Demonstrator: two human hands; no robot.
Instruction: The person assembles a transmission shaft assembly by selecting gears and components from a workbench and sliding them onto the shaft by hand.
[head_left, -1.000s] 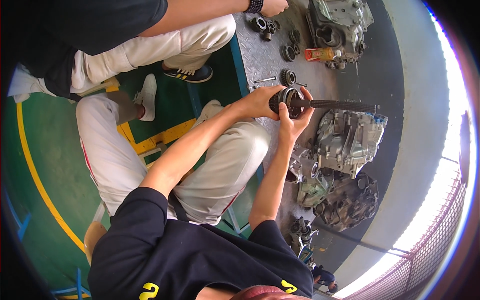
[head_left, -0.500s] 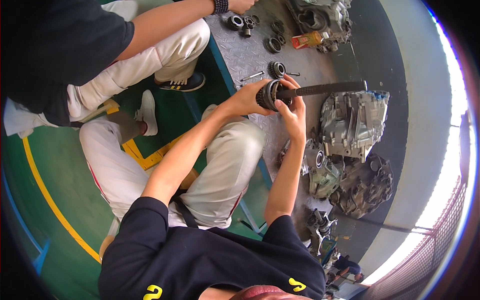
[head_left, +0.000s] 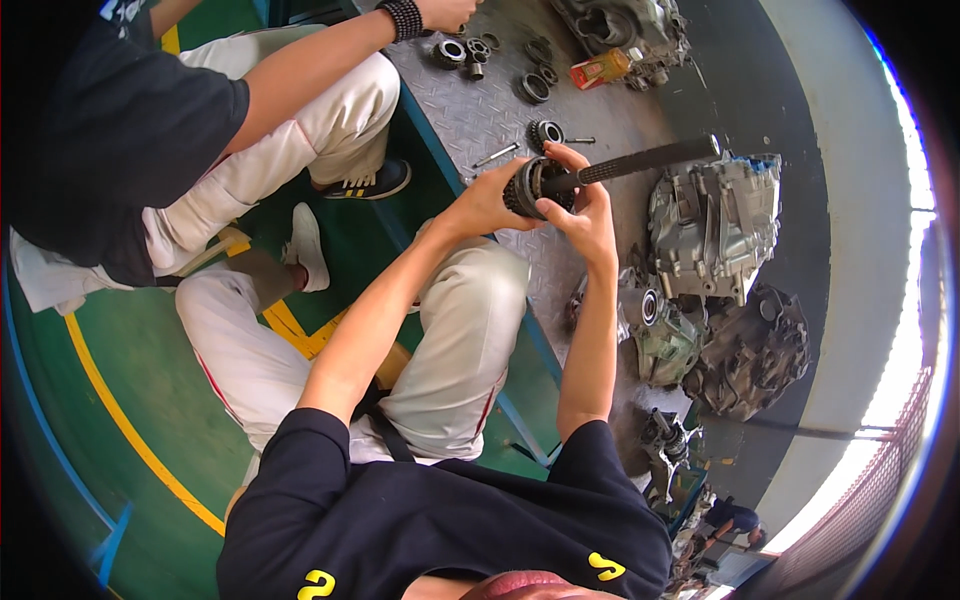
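My left hand (head_left: 487, 203) is closed around a toothed gear (head_left: 527, 187) seated at the near end of a long dark splined shaft (head_left: 640, 160). My right hand (head_left: 585, 212) grips the same end from the 5 o'clock side, fingers wrapped over the shaft just behind the gear. The shaft is held off the surface and points toward 2 o'clock, its far end free.

Progress, as I judge it: the gear sits on the shaft end, but I cannot tell whether it is fully home. Loose parts lie unfitted, so work appears to remain.

Surroundings: a steel tread-plate bench (head_left: 470, 115) lies beneath the hands. On it, at 12 o'clock from the gear, rests a second small gear (head_left: 545, 131) with a bolt (head_left: 494, 155) beside it. Further up at 11 o'clock, bearings and rings (head_left: 470, 50) lie in a cluster, near a co-worker's hand (head_left: 447, 12). At 3 o'clock stands a grey gearbox housing (head_left: 715, 225), just beside the shaft tip; more housings (head_left: 745, 350) lie at 4 o'clock. That casing is the nearest obstruction to swinging the shaft.
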